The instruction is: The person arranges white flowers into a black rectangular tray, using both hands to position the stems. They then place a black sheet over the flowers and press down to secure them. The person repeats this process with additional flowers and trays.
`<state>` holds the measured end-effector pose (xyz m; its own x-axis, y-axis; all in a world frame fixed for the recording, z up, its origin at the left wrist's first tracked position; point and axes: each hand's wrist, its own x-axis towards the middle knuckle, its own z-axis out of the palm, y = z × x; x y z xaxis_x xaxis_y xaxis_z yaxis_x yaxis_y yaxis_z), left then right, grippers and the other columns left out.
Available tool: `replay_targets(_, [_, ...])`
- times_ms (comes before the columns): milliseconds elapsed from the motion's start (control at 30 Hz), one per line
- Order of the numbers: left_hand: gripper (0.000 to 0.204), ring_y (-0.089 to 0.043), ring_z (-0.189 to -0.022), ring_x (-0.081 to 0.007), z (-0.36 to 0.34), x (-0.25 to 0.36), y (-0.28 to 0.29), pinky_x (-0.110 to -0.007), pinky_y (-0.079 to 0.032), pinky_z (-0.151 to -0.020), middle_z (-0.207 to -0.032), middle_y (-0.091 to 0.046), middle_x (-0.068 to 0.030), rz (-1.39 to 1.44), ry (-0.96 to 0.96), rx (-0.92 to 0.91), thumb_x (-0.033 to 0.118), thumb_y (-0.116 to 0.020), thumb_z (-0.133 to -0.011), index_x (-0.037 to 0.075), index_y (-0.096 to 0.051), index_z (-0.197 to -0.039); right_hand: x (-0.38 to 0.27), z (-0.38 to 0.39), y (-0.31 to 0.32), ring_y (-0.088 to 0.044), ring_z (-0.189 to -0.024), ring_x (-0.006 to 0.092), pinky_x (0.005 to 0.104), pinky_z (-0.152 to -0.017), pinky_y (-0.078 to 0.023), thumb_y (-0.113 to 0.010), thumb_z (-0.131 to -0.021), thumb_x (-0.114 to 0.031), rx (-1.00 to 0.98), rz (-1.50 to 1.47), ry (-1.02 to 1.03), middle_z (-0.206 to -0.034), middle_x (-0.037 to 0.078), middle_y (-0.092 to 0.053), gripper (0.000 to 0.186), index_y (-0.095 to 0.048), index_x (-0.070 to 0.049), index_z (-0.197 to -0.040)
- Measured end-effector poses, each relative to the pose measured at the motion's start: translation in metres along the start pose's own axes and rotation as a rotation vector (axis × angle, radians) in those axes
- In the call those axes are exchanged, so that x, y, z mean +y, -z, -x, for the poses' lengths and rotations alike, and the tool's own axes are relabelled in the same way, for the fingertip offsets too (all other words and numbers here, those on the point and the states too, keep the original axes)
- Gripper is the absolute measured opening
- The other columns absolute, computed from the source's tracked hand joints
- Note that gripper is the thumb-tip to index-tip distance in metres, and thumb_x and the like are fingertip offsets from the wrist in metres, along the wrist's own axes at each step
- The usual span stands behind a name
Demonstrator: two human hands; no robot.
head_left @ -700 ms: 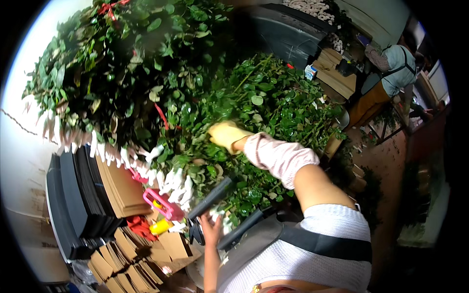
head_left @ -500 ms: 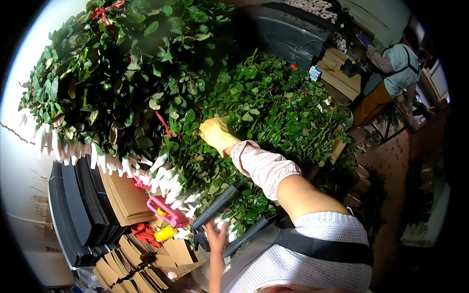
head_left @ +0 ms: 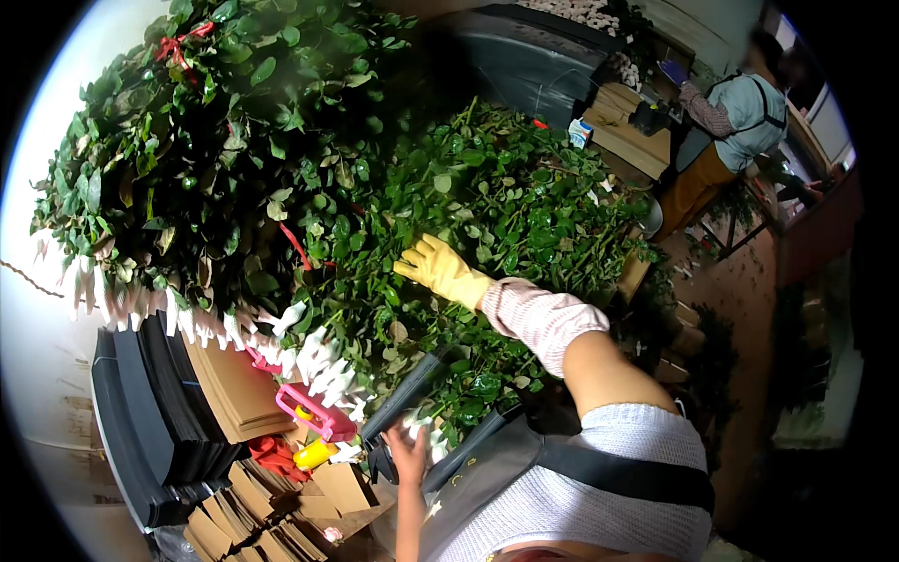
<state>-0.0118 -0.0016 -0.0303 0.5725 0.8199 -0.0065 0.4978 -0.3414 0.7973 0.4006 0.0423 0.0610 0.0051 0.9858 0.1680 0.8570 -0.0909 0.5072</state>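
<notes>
My right hand (head_left: 438, 268), in a yellow glove with a pink patterned sleeve, lies flat with fingers spread on a big pile of green leafy flower stems (head_left: 506, 197). My bare left hand (head_left: 408, 455) is low in the picture, at the near edge of the pile. Its fingers touch white-wrapped flower heads (head_left: 323, 361) beside a dark trough edge (head_left: 403, 398). Its grip is hidden. A larger bunch of leafy stems (head_left: 215, 140) with a red tie lies to the left.
Pink hand tool (head_left: 314, 414) and a yellow object (head_left: 314, 454) lie on cardboard sheets (head_left: 234, 389) beside stacked black trays (head_left: 140, 412). Folded cardboard pieces (head_left: 281, 525) sit lower left. Another person (head_left: 735, 122) works at a far bench, upper right.
My gloved right hand has stayed on the leaves, shifting only slightly. My left hand remains at the pile's near edge. The view has tilted a little.
</notes>
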Motion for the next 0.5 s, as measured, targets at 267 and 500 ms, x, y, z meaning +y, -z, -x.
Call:
replay_targets(267, [0.052,-0.055,-0.118,-0.0352,-0.001,0.007,0.006,-0.047,-0.031,-0.116,-0.124,-0.059,-0.0194,-0.030,0.023,-0.042,0.019,-0.078,-0.087,-0.001,-0.052,-0.128,0.050,-0.061,0.124,-0.066,-0.085,0.0149,0.0362,-0.100,-0.045,-0.062,-0.089,-0.010,0.370,-0.423,-0.220,-0.079,-0.004,-0.068,0.023,-0.073,-0.023,-0.105])
replay_targets(500, [0.052,-0.059,-0.108,-0.0284,-0.008,0.012,0.001,-0.041,-0.045,-0.103,-0.120,-0.055,-0.0165,0.121,0.046,-0.042,0.017,-0.078,-0.087,0.002,-0.052,-0.130,0.100,-0.100,0.180,-0.071,-0.104,0.0234,0.0431,-0.085,-0.058,-0.067,-0.089,-0.020,-0.249,-0.468,-0.201,-0.119,-0.001,-0.072,0.031,-0.069,-0.027,-0.120])
